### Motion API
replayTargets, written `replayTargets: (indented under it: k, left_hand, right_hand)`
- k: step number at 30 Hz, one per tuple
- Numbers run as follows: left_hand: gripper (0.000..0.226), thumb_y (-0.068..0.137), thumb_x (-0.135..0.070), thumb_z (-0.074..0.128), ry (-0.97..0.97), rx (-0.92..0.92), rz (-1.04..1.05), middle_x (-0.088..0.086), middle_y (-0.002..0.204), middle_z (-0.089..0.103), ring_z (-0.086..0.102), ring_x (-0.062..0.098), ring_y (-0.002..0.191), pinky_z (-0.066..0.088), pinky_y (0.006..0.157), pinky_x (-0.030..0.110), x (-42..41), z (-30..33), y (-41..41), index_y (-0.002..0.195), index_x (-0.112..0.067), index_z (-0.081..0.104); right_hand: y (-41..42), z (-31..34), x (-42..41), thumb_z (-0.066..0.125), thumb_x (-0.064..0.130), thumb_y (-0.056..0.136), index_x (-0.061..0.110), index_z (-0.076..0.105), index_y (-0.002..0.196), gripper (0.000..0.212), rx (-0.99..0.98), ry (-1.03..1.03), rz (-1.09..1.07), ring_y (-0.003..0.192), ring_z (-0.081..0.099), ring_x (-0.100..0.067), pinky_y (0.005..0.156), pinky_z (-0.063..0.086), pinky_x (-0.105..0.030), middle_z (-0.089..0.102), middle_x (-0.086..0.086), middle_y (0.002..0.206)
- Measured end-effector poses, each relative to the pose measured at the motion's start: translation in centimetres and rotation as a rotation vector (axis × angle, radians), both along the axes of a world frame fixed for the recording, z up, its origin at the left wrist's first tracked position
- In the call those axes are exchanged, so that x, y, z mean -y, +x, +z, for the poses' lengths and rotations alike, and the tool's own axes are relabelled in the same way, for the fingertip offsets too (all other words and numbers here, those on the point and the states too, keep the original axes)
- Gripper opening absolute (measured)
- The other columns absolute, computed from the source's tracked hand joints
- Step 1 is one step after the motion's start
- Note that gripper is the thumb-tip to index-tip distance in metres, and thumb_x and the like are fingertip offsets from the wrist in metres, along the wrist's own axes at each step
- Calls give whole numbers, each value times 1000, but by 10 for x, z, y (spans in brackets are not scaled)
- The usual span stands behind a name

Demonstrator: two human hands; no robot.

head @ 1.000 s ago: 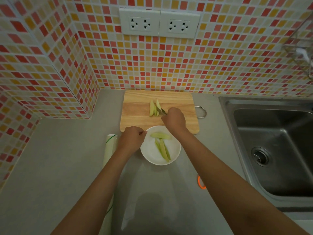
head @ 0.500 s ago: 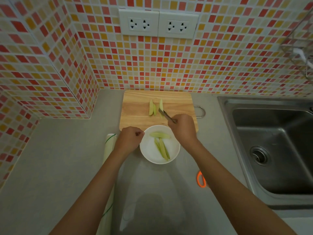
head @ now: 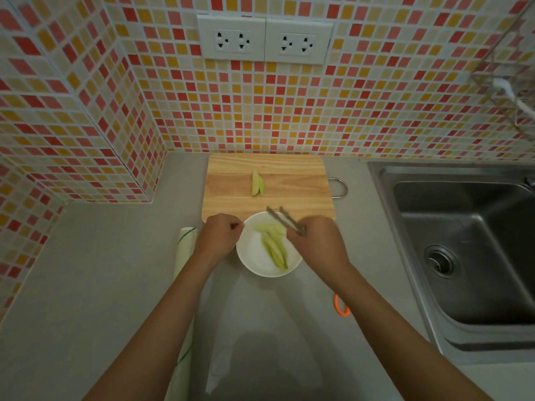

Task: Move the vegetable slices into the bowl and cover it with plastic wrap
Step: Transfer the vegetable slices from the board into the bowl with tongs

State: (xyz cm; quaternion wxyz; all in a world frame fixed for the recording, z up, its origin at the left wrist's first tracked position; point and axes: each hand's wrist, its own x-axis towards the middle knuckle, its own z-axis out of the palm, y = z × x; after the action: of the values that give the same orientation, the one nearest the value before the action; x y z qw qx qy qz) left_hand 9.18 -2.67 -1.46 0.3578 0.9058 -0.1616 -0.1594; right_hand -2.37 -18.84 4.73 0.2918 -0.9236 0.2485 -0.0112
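The transfer is being carried out and is judged to be partly complete. Several pale green vegetable slices [head: 273, 247] are lying in the white bowl [head: 254, 264], which is standing on the grey counter [head: 86, 270] just in front of the wooden cutting board [head: 269, 186]. Two slices [head: 257, 183] are being left on the board, side by side and touching, near its middle. Metal tongs [head: 285, 219] are being held in the right hand [head: 317, 241], which is closed around their handle end; the tips are standing slightly apart over the far rim of the bowl, with nothing seen between them. The bowl's left rim is being steadied by the left hand [head: 218, 235], curled into a loose fist. The plastic wrap roll [head: 185, 247] is lying beside the left wrist, untouched. Covering is judged as not yet begun.
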Motion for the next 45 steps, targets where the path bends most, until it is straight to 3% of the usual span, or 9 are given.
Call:
replayTargets:
  k: [3,8,13,18,24,33,35,39,45]
  left_hand:
    - [24,89,-16,56,6,1,-4,10,75,72,65,27,77,45,66,32,-1,0,0,75,-5,73]
    - [26,89,-18,55,19,-5,-15,14,75,71,65,30,78,50,68,38,0,0,1,75,-3,71]
    - [27,88,-18,53,40,4,-15,18,77,70,60,26,70,49,67,38,-1,-1,2,75,-1,70]
    - [27,87,-18,53,49,7,-9,18,80,71,57,23,69,50,68,39,0,0,3,75,-2,70]
    - [24,87,-18,55,32,-5,-7,11,80,73,66,28,80,51,69,38,1,2,2,80,-6,74]
    - [22,87,-17,56,16,-17,1,8,81,74,67,24,78,48,66,32,0,2,1,81,-8,76]
    - [23,87,-17,56,13,-16,-2,8,79,74,67,24,78,48,67,33,0,2,1,80,-8,76]
    - [25,87,-17,55,21,-21,1,15,80,72,65,27,74,51,70,40,0,3,1,78,-1,72]
    - [25,88,-17,55,6,-35,6,13,76,72,65,30,73,51,69,40,0,3,0,76,-3,72]
  right_hand:
    - [52,1,9,62,22,79,15,38,47,40,56,71,-71,46,37,-16,42,19,-27,35,3,46]
    - [111,-23,1,60,18,85,16,37,54,39,-73,-33,17,67,52,-25,45,26,-27,43,1,58]
    - [120,-38,-3,54,2,84,3,63,82,10,-84,-91,0,83,64,-34,59,36,-30,67,-16,89]
    - [116,-42,6,54,1,84,6,59,73,13,-97,-86,-12,70,55,-28,57,36,-30,45,-2,60]
    - [108,-42,15,55,3,83,13,39,51,37,-61,4,-18,63,49,-26,47,29,-27,41,-2,55]
    - [12,7,14,62,9,78,6,49,48,33,153,177,-50,46,24,-11,41,18,-23,29,0,47]
    - [-14,5,6,63,10,79,1,59,54,26,87,193,-25,48,29,-13,43,18,-23,34,-5,50]
    - [-32,-13,-15,58,11,80,6,52,58,23,-83,144,20,56,38,-22,51,22,-30,37,-10,55]
    - [-34,-12,-17,52,34,88,9,68,88,30,-127,-190,21,78,62,-28,59,35,-27,68,-10,85]
